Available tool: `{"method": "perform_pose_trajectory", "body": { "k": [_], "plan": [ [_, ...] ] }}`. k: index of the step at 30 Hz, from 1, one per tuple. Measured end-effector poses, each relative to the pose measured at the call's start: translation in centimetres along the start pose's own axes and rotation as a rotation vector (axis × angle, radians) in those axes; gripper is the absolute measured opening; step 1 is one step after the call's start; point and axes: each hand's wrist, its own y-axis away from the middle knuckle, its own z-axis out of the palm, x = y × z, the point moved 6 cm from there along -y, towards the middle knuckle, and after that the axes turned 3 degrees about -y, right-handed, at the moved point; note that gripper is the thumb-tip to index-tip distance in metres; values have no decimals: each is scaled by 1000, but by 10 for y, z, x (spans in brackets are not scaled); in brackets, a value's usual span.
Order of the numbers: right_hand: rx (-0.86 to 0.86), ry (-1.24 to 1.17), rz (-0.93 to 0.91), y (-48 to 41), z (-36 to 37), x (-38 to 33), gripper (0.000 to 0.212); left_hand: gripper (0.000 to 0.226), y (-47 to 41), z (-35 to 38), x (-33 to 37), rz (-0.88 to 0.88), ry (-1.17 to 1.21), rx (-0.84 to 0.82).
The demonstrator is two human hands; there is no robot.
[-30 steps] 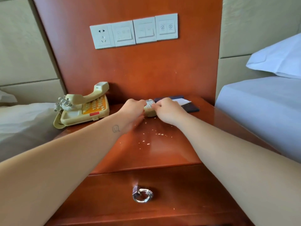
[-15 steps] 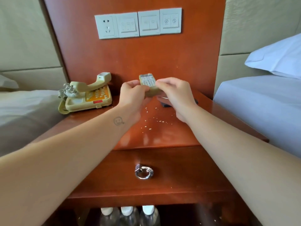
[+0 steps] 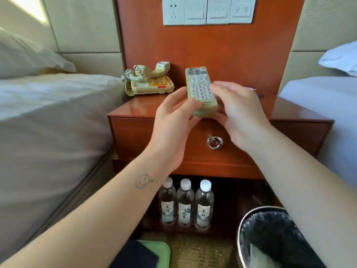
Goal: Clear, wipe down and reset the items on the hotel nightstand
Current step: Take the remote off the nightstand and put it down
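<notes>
Gripping the near end of a cream-yellow rectangular plastic remote control (image 3: 200,89) from beneath with the left hand (image 3: 173,120), thumb along its side. Pinching its right edge with the right hand (image 3: 239,113), fingers lying across the buttons. Holding it in the air above the front of the reddish-brown wooden nightstand (image 3: 135,107).

Probably dealing with something light, rigid and smooth-shelled, so slightly slippery; likely best gripping across the narrow sides, off the keys.

Counting one remote control, one cream corded telephone (image 3: 152,82), three clear plastic water bottles (image 3: 185,204) underneath, one black-lined waste bin (image 3: 270,235) and one green cloth (image 3: 157,250).
</notes>
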Motion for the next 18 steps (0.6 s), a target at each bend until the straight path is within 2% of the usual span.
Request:
{"method": "perform_pose_trajectory", "body": {
  "k": [3, 6, 9, 18],
  "plan": [
    [21, 4, 41, 49, 11, 11, 23, 55, 48, -19, -3, -1, 23, 26],
    [33, 42, 85, 97, 13, 34, 26, 47, 97, -39, -18, -24, -27, 35],
    [55, 37, 152, 142, 8, 64, 25, 49, 140, -58, -36, -49, -72, 31],
    [143, -2, 322, 229, -17, 135, 25, 58, 224, -91, -104, -164, -227, 70]
  ]
}}
